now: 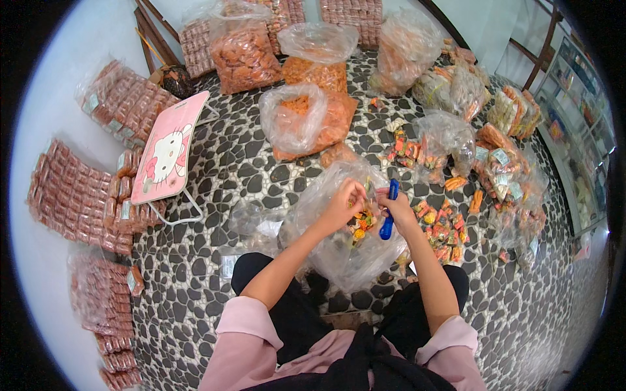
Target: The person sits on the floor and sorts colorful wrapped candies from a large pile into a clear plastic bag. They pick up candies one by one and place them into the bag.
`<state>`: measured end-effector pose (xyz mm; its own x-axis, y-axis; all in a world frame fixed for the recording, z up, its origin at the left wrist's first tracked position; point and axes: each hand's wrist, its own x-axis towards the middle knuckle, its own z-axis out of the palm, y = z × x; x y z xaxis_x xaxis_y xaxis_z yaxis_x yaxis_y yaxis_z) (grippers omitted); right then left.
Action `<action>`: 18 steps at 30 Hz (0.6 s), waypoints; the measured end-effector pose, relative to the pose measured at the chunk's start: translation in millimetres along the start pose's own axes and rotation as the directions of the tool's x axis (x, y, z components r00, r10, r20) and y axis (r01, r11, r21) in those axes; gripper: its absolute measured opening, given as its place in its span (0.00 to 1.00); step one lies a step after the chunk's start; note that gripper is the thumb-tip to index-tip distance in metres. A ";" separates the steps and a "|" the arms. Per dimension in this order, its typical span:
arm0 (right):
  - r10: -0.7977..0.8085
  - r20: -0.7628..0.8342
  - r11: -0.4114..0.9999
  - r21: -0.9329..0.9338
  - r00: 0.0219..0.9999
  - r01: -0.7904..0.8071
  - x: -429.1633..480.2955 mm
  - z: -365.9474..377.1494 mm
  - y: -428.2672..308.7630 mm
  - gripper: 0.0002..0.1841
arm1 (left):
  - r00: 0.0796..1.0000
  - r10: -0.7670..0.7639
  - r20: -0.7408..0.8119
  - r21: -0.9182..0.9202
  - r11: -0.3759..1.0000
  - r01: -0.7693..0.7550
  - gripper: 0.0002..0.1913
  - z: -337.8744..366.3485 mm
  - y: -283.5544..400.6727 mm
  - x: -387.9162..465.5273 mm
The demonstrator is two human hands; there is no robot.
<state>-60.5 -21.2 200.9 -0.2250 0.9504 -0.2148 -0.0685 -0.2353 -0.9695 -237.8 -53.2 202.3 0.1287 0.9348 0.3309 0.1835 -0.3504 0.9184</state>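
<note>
A large clear plastic bag [325, 254] lies open on the floor before me, with small colourful snack pieces [363, 224] in its middle. Over the bag's upper part, my left hand [351, 195] has its fingers pinched together near the plastic; whatever lies between them is too small to tell. My right hand [397, 204] grips a blue-handled tool [390, 210], held upright, whose kind I cannot tell, and its fingertips are by the bag's edge. Right of that hand, a pile of small colourful packets [442, 229] rests on the floor.
Big bags of orange snacks [313, 122] stand ahead. Stacked packs [73, 195] line the left wall beside a pink folding table [168, 146]. Filled bags [503, 166] crowd the right, near a glass cabinet [574, 132]. An empty-looking plastic bag [249, 220] lies at left.
</note>
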 end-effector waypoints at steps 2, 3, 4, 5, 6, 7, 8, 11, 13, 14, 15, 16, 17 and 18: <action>0.119 0.059 0.979 0.162 0.991 -0.127 -3.7 0.5 -4.2 0.12 | 0.985 -0.165 -0.060 -0.077 0.984 0.160 0.11 1.9 -2.6 -1.5; 0.112 0.068 0.984 0.130 0.991 -0.120 -4.8 1.4 -6.5 0.12 | 0.954 -0.291 -0.070 -0.135 0.951 0.280 0.14 1.1 -5.0 -2.0; 0.103 0.077 0.989 0.098 0.992 -0.110 -5.3 2.1 -9.1 0.12 | 0.909 -0.408 -0.081 -0.183 0.903 0.389 0.16 0.0 -7.9 -1.7; 0.115 0.067 0.991 0.057 0.991 -0.119 -5.3 2.6 -11.6 0.12 | 0.899 -0.437 0.023 -0.167 0.885 0.434 0.19 -1.9 -11.2 -1.4; 0.119 0.081 0.992 0.030 0.990 -0.122 -7.9 4.3 -11.8 0.14 | 0.879 -0.462 0.119 -0.134 0.870 0.475 0.22 -4.2 -14.8 -1.0; 0.100 0.105 0.995 0.000 0.989 -0.101 -8.1 4.6 -13.0 0.15 | 0.844 -0.493 0.211 -0.089 0.850 0.519 0.25 -5.9 -18.1 -0.7; 0.098 0.129 0.995 -0.032 0.987 -0.094 -8.3 4.6 -13.3 0.16 | 0.841 -0.510 0.182 -0.165 0.827 0.537 0.25 -5.7 -20.6 -0.9; 0.038 0.200 0.980 -0.197 0.979 0.003 -7.1 5.1 -9.1 0.19 | 0.809 -0.581 0.088 -0.350 0.742 0.571 0.26 -4.5 -22.5 -3.9; -0.064 0.241 0.954 -0.271 0.968 0.131 -6.2 5.9 -1.7 0.20 | 0.778 -0.628 0.018 -0.433 0.696 0.573 0.24 -2.5 -19.2 -6.5; -0.072 0.198 0.946 -0.297 0.978 0.130 -4.8 6.6 1.9 0.17 | 0.771 -0.636 0.023 -0.381 0.707 0.595 0.25 -1.2 -16.7 -7.5; -0.065 0.146 0.936 -0.334 0.987 0.111 -3.2 6.2 4.8 0.15 | 0.753 -0.657 0.028 -0.323 0.707 0.629 0.26 0.6 -14.2 -8.8; -0.060 0.093 0.925 -0.370 0.994 0.091 -1.6 5.6 7.3 0.13 | 0.735 -0.678 0.030 -0.263 0.704 0.660 0.27 2.0 -12.1 -9.7; -0.056 0.041 0.912 -0.404 0.998 0.068 -0.5 4.9 9.4 0.11 | 0.758 -0.651 0.025 -0.260 0.728 0.634 0.26 3.9 -10.8 -9.3; -0.040 0.025 0.916 -0.399 0.999 0.047 0.4 4.3 10.9 0.10 | 0.781 -0.624 0.021 -0.259 0.751 0.607 0.26 6.1 -10.2 -8.4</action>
<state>-65.5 -24.2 190.7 -0.2468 0.9536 -0.1726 0.3149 -0.0895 -0.9449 -234.8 -57.8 188.9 0.0060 0.9477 -0.3192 -0.0360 0.3192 0.9470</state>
